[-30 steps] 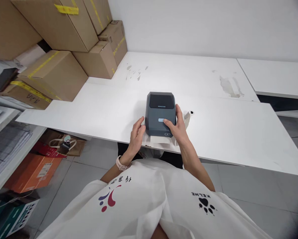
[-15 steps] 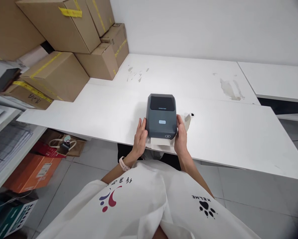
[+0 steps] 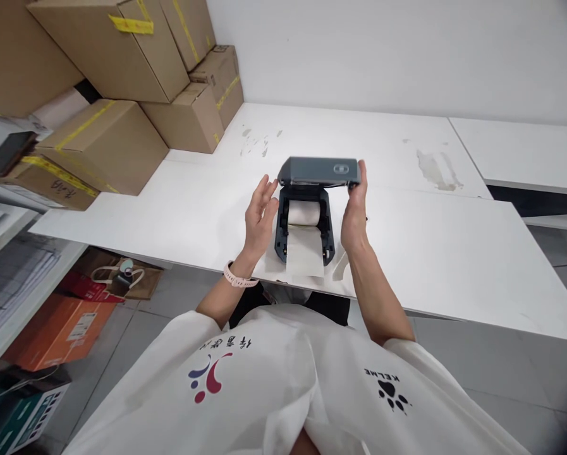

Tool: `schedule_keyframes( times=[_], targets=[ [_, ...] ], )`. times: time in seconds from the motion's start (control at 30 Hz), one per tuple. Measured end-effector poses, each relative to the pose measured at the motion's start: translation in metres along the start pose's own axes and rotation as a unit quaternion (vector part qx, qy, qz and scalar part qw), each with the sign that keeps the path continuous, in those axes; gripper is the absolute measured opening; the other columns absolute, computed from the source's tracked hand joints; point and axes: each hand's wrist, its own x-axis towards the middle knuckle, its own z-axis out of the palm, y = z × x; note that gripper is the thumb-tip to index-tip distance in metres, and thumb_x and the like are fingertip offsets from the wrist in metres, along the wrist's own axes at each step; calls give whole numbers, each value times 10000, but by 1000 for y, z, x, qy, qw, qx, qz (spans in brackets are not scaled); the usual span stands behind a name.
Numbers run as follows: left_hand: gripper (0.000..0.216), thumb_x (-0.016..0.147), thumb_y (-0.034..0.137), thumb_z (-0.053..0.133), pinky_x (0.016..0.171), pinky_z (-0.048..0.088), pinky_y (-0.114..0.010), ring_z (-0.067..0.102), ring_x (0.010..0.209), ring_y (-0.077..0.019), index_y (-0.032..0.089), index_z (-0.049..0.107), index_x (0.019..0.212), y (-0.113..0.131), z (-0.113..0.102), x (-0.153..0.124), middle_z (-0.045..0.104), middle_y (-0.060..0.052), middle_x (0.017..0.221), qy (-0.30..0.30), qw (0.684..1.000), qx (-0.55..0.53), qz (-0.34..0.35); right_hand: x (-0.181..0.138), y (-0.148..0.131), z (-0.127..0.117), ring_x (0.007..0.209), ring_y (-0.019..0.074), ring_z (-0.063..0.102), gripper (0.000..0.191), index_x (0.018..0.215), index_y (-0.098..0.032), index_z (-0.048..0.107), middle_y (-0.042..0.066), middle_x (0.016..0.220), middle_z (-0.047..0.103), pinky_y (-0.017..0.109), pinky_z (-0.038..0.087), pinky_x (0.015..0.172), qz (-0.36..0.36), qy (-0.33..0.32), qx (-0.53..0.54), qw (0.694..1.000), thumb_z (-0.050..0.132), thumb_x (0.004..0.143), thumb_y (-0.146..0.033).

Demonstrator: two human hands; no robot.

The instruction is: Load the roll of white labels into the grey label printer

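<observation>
A dark grey label printer (image 3: 329, 234) stands on the white table with its lid (image 3: 318, 169) swung up and back. Inside lies a roll of white label paper (image 3: 304, 213), and its loose paper strip (image 3: 304, 253) runs out over the front. My right hand (image 3: 355, 215) grips the raised lid at its right edge, thumb side hidden behind the lid. At the lid's left end is my left hand (image 3: 260, 221), fingers apart and upright; whether the fingertips touch the lid I cannot tell.
Cardboard boxes (image 3: 105, 142) with yellow tape are stacked at the left back of the table (image 3: 420, 265). A strip of backing paper (image 3: 341, 268) lies right of the printer, partly behind my right arm. An orange box (image 3: 58, 332) and a paper bag (image 3: 143, 278) sit lower left.
The printer's lid has gone from closed to raised, baring the paper roll. Both hands have moved up and away from me; my left fingers have left the printer's lower side.
</observation>
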Motion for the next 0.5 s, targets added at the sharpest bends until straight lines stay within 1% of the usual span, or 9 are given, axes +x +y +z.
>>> schedule_keyframes(
  times=[0.03, 0.1, 0.2, 0.3, 0.37, 0.4, 0.43, 0.47, 0.5],
  targets=[
    [656, 933, 561, 640, 1258, 336, -500, 335, 1589, -336, 339, 471, 1527, -6, 1, 7, 526, -62, 1601, 3, 1000, 14, -11, 16, 2, 2, 1654, 272, 112, 793, 1668, -465, 101, -109, 1756, 160, 529, 148, 1339, -17, 3, -19, 1000, 173, 966, -825],
    [664, 896, 462, 691, 1221, 377, -508, 381, 1561, -351, 295, 494, 1508, -20, 2, 14, 498, -103, 1621, -8, 996, 69, -57, 47, 6, 6, 1656, 302, 77, 801, 1673, -448, 33, -76, 1758, 142, 596, 126, 1321, -39, 5, -50, 998, 164, 973, -816],
    [745, 819, 341, 716, 1178, 410, -543, 436, 1508, -390, 255, 480, 1521, -40, 4, 12, 494, -133, 1618, -46, 979, 148, -130, 80, 6, 9, 1652, 336, 76, 844, 1674, -429, 11, -34, 1744, 187, 663, 94, 1299, -51, -2, -63, 997, 199, 959, -837],
    [736, 793, 298, 678, 1088, 479, -541, 546, 1382, -401, 250, 498, 1505, -46, 5, 7, 577, -130, 1535, -57, 970, 181, -150, 81, -6, 8, 1651, 359, 43, 922, 1676, -401, 82, -13, 1738, 215, 660, 69, 1306, -75, 16, -80, 994, 389, 924, -838],
    [680, 800, 285, 639, 1039, 503, -539, 608, 1282, -394, 234, 537, 1471, -45, 6, 8, 617, -136, 1484, -47, 965, 207, -151, 65, -17, 7, 1638, 366, 112, 837, 1650, -365, 241, 23, 1703, 306, 637, 110, 1315, -103, 22, -107, 989, 479, 944, -748],
    [651, 803, 274, 621, 1022, 509, -540, 634, 1231, -388, 221, 558, 1449, -44, 6, 9, 637, -140, 1455, -40, 962, 222, -152, 55, -20, 7, 1611, 372, 210, 737, 1607, -346, 353, 50, 1655, 395, 628, 162, 1308, -114, 3, -124, 986, 495, 967, -683],
    [626, 805, 260, 604, 1013, 512, -540, 653, 1186, -381, 207, 576, 1428, -42, 7, 10, 656, -144, 1425, -35, 959, 238, -152, 46, -23, 9, 1556, 380, 328, 632, 1544, -328, 459, 75, 1584, 490, 624, 234, 1286, -118, -40, -149, 981, 507, 983, -614],
    [604, 807, 246, 591, 1009, 515, -537, 668, 1148, -372, 198, 591, 1409, -41, 8, 11, 675, -143, 1397, -31, 955, 254, -152, 38, -24, 11, 1480, 390, 438, 548, 1476, -308, 541, 99, 1504, 571, 623, 314, 1245, -112, -105, -185, 971, 535, 982, -546],
    [589, 809, 231, 579, 1008, 517, -530, 679, 1122, -362, 194, 601, 1396, -39, 10, 12, 692, -137, 1369, -29, 951, 270, -151, 33, -23, 14, 1403, 400, 517, 504, 1426, -281, 588, 121, 1437, 625, 619, 380, 1194, -97, -182, -233, 950, 578, 964, -483]
  ],
)
